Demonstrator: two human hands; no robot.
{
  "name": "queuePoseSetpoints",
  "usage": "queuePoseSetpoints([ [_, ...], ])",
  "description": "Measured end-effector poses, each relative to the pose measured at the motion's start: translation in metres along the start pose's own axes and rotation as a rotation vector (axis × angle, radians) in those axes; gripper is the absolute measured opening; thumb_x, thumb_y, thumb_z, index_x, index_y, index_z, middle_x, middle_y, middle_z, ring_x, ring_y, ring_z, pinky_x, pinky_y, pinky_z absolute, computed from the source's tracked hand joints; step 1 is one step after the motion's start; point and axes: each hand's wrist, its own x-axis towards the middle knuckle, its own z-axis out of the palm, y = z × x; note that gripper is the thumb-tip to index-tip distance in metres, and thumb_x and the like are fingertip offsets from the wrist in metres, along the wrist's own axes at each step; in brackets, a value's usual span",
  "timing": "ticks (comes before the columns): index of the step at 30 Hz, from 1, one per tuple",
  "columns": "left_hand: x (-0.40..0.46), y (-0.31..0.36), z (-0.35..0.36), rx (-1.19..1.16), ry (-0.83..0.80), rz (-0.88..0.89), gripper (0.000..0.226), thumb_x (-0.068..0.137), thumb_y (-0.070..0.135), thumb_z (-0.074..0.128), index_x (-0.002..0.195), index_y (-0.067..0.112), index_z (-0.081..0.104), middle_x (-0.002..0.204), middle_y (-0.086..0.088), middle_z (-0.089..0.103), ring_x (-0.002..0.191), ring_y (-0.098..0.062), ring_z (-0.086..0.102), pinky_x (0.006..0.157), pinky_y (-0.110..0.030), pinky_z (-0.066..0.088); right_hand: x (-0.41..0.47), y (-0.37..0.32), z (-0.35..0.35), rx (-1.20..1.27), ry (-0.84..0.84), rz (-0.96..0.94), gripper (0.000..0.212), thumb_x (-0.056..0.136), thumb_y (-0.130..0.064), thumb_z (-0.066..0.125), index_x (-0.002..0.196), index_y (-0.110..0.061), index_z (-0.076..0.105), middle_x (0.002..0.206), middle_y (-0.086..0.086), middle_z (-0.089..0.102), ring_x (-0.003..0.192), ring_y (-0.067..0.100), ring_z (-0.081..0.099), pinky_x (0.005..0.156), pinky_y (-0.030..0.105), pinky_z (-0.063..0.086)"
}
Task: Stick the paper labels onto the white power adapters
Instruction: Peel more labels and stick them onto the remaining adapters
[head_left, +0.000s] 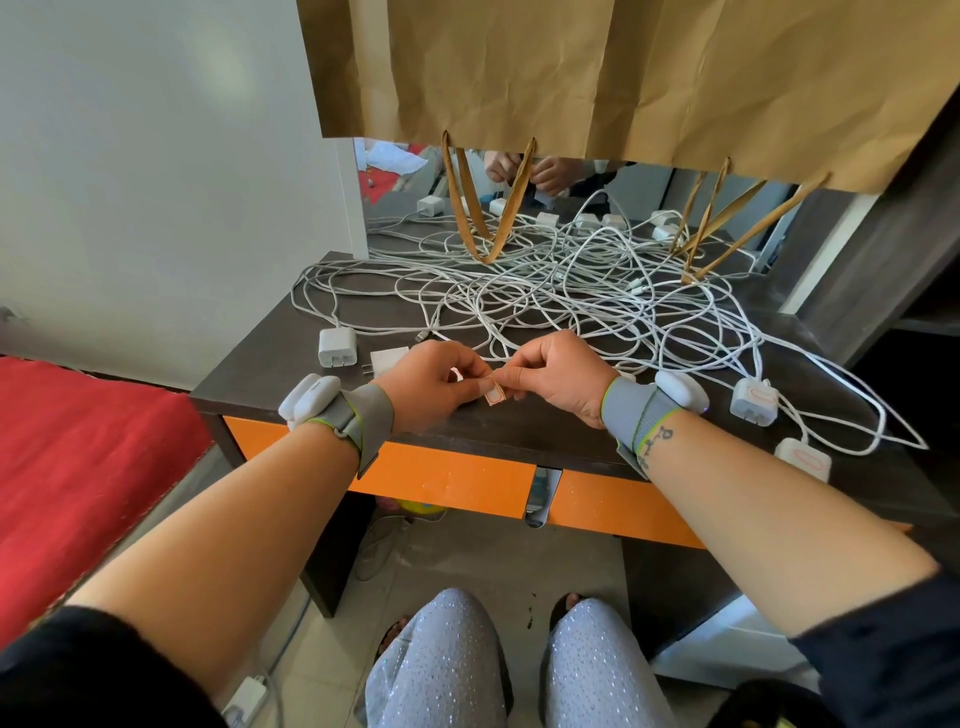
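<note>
left arm: bare forearm reaching forward, grey strap at wrist | left hand (431, 384): fingers curled, pinching paper label (494, 396) | right arm: bare forearm reaching forward, grey strap at wrist | right hand (558, 382): fingers curled, pinching the same label, hands nearly touching

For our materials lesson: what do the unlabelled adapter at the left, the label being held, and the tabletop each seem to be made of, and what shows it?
Unlabelled adapter: likely hard plastic, smooth white shell with rounded corners and a soft sheen.
Label, pinched between the left hand and right hand: paper, thin, matte, red-outlined.
Tabletop: probably dark wood-look laminate, matte, faintly grained; the core cannot be told.
</note>
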Motion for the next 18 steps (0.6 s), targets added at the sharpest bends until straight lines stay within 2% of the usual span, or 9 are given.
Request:
queuePoseSetpoints([
  [4, 0.0, -0.0012, 0.0001, -0.029, -0.007, 0.006, 0.01, 0.087, 0.023, 0.062, 0.078, 0.027, 0.063, 0.071, 0.012, 0.057, 0.048, -0.003, 0.042, 0.049, -0.01, 0.034, 0.0004, -0.0004, -0.0004, -0.042, -0.002, -0.008, 0.011, 0.081, -0.018, 0.068, 0.076, -0.008, 0.071, 0.063, -0.002, 0.065, 0.054, 0.001, 0.056, 0.062, 0.014, 0.048],
  [6, 0.0, -0.0025, 0.0005, -0.052, -0.007, -0.001, 0.01, 0.087, 0.022, 0.062, 0.078, 0.027, 0.064, 0.076, 0.008, 0.06, 0.053, -0.007, 0.043, 0.054, -0.015, 0.038, 0.0002, -0.0011, -0.0008, -0.07, -0.005, -0.017, 0.012, 0.083, -0.018, 0.066, 0.079, -0.008, 0.071, 0.065, 0.001, 0.065, 0.056, 0.003, 0.056, 0.066, 0.018, 0.048],
  [8, 0.0002, -0.0032, 0.0002, -0.063, -0.006, -0.008, 0.01, 0.087, 0.023, 0.062, 0.078, 0.028, 0.064, 0.077, 0.008, 0.061, 0.058, -0.011, 0.045, 0.058, -0.021, 0.041, -0.0006, -0.0019, -0.0014, -0.063, -0.014, -0.029, 0.011, 0.083, -0.018, 0.066, 0.077, -0.01, 0.07, 0.06, -0.006, 0.065, 0.054, -0.001, 0.056, 0.062, 0.013, 0.048],
  [11, 0.0001, -0.0021, -0.0014, -0.051, -0.004, -0.005, 0.017, 0.086, 0.026, 0.063, 0.072, 0.034, 0.062, 0.068, 0.014, 0.058, 0.052, -0.005, 0.043, 0.052, -0.012, 0.038, -0.0013, -0.0025, -0.0016, -0.041, -0.024, -0.028, 0.01, 0.082, -0.017, 0.066, 0.074, -0.014, 0.07, 0.05, -0.016, 0.063, 0.051, -0.005, 0.056, 0.057, 0.006, 0.044],
  [14, -0.0001, 0.0001, -0.0034, -0.037, -0.002, -0.005, 0.023, 0.086, 0.027, 0.063, 0.068, 0.04, 0.059, 0.064, 0.015, 0.056, 0.048, -0.001, 0.044, 0.048, -0.007, 0.035, -0.001, -0.0031, -0.0019, -0.035, -0.028, -0.027, 0.01, 0.083, -0.017, 0.066, 0.079, -0.009, 0.071, 0.055, -0.012, 0.063, 0.052, -0.004, 0.056, 0.058, 0.007, 0.045],
  [18, -0.0019, 0.0004, -0.0037, -0.043, 0.0, 0.016, 0.019, 0.087, 0.024, 0.063, 0.07, 0.034, 0.062, 0.061, 0.016, 0.053, 0.046, 0.004, 0.045, 0.047, -0.006, 0.035, -0.0014, -0.0047, -0.0019, -0.053, -0.036, -0.034, 0.011, 0.083, -0.014, 0.065, 0.083, -0.005, 0.071, 0.058, -0.011, 0.063, 0.051, -0.005, 0.055, 0.058, 0.007, 0.045],
])
